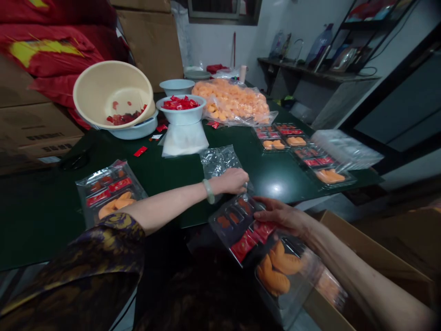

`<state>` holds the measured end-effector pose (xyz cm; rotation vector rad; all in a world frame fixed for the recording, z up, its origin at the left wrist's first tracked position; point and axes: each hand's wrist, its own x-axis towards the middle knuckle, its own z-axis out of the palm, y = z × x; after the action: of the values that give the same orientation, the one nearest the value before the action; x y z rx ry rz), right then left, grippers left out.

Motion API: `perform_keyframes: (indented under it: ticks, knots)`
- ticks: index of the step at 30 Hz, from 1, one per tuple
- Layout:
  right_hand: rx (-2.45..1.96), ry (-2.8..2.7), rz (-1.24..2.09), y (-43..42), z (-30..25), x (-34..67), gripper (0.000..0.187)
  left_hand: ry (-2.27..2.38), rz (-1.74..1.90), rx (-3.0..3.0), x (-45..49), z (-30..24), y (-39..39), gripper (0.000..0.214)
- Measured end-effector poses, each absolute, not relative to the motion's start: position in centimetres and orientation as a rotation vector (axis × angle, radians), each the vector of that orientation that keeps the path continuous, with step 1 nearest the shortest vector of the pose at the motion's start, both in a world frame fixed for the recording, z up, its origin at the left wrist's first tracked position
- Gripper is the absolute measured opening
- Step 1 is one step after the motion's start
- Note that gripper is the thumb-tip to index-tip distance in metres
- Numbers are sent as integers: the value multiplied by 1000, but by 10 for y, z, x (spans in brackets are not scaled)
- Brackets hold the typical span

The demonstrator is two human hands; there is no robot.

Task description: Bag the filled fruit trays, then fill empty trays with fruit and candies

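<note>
My right hand grips the edge of a black compartment tray, tilted over my lap. The tray carries small reddish-brown pieces, red packets and orange shell-shaped pieces; clear plastic shows around its lower end. My left hand, with a pale bangle at the wrist, is closed just beyond the tray's far corner, pinching a crumpled clear plastic bag that lies on the table. A similar filled tray rests beside my left forearm, partly hidden by it.
On the green table stand a tilted cream basin, a pale blue bowl of red packets and a large bag of orange pieces. Several filled trays lie right, near stacked clear plastic. An open carton stands below.
</note>
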<state>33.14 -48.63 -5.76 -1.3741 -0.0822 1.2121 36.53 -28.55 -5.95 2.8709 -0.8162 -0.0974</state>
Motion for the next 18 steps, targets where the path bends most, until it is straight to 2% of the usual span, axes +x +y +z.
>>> perform_keyframes:
  ticks: [6, 11, 14, 18]
  knots:
    - [-1368, -27, 1155, -496, -65, 335, 91, -1077, -207, 2663, 367, -49, -273, 16]
    - [-1372, -19, 1079, -492, -67, 334, 90, -1173, -202, 2683, 356, -51, -281, 14]
    - [-1344, -18, 989, -492, -75, 332, 79, -1022, -83, 2871, 341, -54, -279, 15]
    - [-1334, 15, 896, -497, -85, 323, 73, -550, -3, 3076, 319, -58, -265, 15]
